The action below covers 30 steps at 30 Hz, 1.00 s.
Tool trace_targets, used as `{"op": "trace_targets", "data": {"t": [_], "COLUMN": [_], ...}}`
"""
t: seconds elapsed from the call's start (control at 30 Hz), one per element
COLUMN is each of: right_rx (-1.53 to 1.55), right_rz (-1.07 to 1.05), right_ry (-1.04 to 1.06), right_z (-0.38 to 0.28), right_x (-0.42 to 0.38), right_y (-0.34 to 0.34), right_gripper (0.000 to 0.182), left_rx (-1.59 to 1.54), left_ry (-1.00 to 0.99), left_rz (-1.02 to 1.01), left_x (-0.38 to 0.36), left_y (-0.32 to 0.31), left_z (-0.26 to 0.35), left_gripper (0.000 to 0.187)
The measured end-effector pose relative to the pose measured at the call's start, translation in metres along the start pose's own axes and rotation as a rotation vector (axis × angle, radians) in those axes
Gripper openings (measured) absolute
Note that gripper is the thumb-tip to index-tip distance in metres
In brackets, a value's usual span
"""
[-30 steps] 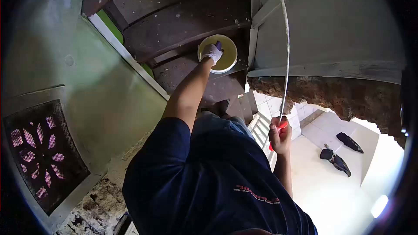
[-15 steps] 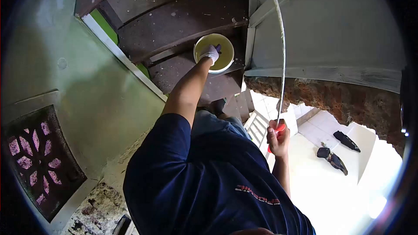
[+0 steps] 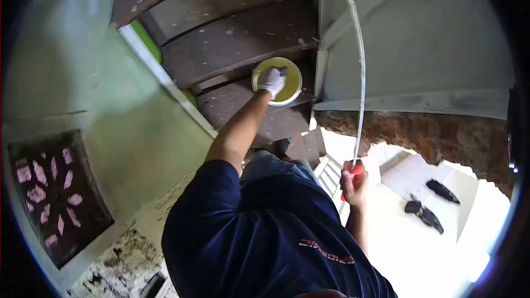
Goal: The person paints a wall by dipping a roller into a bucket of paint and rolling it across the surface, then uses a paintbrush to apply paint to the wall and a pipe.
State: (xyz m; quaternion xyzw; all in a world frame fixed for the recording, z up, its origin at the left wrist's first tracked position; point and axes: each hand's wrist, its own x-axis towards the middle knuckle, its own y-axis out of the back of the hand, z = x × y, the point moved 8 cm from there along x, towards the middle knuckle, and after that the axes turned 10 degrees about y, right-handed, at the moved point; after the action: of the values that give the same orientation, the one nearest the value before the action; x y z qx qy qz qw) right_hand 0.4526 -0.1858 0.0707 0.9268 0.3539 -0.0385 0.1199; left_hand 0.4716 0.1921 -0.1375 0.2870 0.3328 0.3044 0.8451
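My left hand [image 3: 271, 80], in a white glove, reaches into a pale bucket [image 3: 298, 89]. It is closed on a small dark purplish piece, perhaps a rag or sponge [image 3: 282, 70], above yellowish contents in the bucket. My right hand [image 3: 354, 185], bare, is closed around the red handle [image 3: 356, 170] of a long thin rod. This whitish rod [image 3: 361, 72] rises from the fist and leaves the view at the top, so its far end is hidden.
The bucket stands on dark wooden stairs [image 3: 232, 44] with pale specks. On the left is a green wall [image 3: 127, 132] with a patterned vent [image 3: 58, 198]. A grey panel [image 3: 419, 49] and broken brick edge [image 3: 441, 143] are at right, with dark objects [image 3: 425, 215] lying below.
In the bucket my left hand has turned, and more of the glove's back shows. The view has shifted slightly, moving the stairs and bucket down and right. My right hand keeps its grip.
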Motion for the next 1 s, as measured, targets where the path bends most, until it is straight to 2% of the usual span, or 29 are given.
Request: {"op": "trace_targets", "data": {"t": [0.03,0.1,0.17,0.23,0.3,0.37,0.4,0.43,0.5,0.53,0.63,0.67,0.7,0.73,0.77,0.8,0.83,0.87,0.9,0.93,0.97,1.0], "right_rx": [0.053,-0.038,0.009,-0.004,-0.112,-0.052,-0.05,-0.037,-0.02,-0.019,-0.095,-0.057,-0.024,-0.134,-0.163,-0.14,-0.18,-0.217,-0.285,-0.189,-0.189,-0.157], "right_rz": [0.016,-0.036,-0.022,0.034,-0.05,-0.026,-0.022,-0.024,-0.023,-0.038,-0.038,-0.09,-0.126,-0.076,-0.052,-0.067,-0.139,-0.105,-0.191,-0.168,-0.164,-0.232], "right_ry": [0.002,0.116,0.078,0.059,0.023,0.087,0.088,0.073,0.059,0.048,0.054,0.005,-0.045,0.119,0.239,0.159,0.101,0.221,0.307,0.303,0.323,0.264], "right_z": [-0.006,-0.01,-0.004,-0.004,-0.013,-0.01,-0.01,-0.009,-0.012,-0.017,-0.009,-0.004,0.002,-0.005,-0.025,0.0,-0.016,-0.035,-0.029,-0.036,-0.043,-0.041], "right_x": [0.005,0.009,0.008,0.008,0.011,0.012,0.012,0.012,0.013,0.014,0.012,0.011,0.009,0.011,0.013,0.009,0.01,0.011,0.011,0.011,0.011,0.007], "right_y": [-0.005,-0.008,-0.006,-0.004,-0.004,-0.005,-0.005,-0.005,-0.007,-0.008,-0.003,-0.005,-0.005,-0.005,-0.006,-0.004,-0.007,-0.006,-0.012,-0.012,-0.013,-0.019], "right_gripper": [0.02,0.022,0.022,0.019,0.02,0.023,0.023,0.023,0.023,0.023,0.022,0.023,0.024,0.024,0.022,0.022,0.022,0.025,0.023,0.025,0.026,0.029], "left_rx": [0.072,0.039,-0.145,-0.052,-0.275,-0.256,-0.372,-0.369,-0.545,-0.629,-0.454,-0.503,-0.288,-0.052,-0.071,-0.192,-0.542,-0.24,-0.196,-0.105,-0.1,-0.448], "left_ry": [-0.025,-0.029,0.031,0.009,0.06,-0.047,0.032,0.029,0.233,0.208,0.108,0.218,0.018,-0.151,-0.018,-0.342,-0.036,-0.039,-0.329,-0.297,-0.344,-0.003], "left_rz": [0.046,0.003,0.03,0.036,-0.018,0.173,0.061,0.059,-0.085,-0.046,0.036,-0.019,0.138,0.149,0.073,0.129,0.009,0.086,0.091,0.148,0.135,-0.026], "left_x": [-0.006,-0.011,-0.017,-0.004,-0.005,-0.003,0.023,0.025,0.035,0.042,0.009,-0.016,-0.022,-0.021,-0.036,-0.016,-0.02,-0.038,-0.039,-0.026,-0.028,-0.016], "left_y": [0.007,0.011,0.02,0.001,0.011,0.023,-0.003,-0.003,-0.022,-0.028,0.002,0.019,0.035,0.031,0.039,0.022,0.021,0.043,0.043,0.037,0.048,0.032], "left_z": [0.001,0.003,-0.001,-0.022,-0.025,-0.03,-0.061,-0.065,-0.092,-0.104,-0.076,-0.055,-0.044,-0.036,-0.026,-0.04,-0.051,-0.023,-0.011,-0.024,-0.009,-0.043], "left_gripper": [0.038,0.035,0.035,0.035,0.029,0.025,0.026,0.026,0.025,0.026,0.037,0.034,0.035,0.035,0.037,0.034,0.029,0.023,0.022,0.021,0.022,0.024]}}
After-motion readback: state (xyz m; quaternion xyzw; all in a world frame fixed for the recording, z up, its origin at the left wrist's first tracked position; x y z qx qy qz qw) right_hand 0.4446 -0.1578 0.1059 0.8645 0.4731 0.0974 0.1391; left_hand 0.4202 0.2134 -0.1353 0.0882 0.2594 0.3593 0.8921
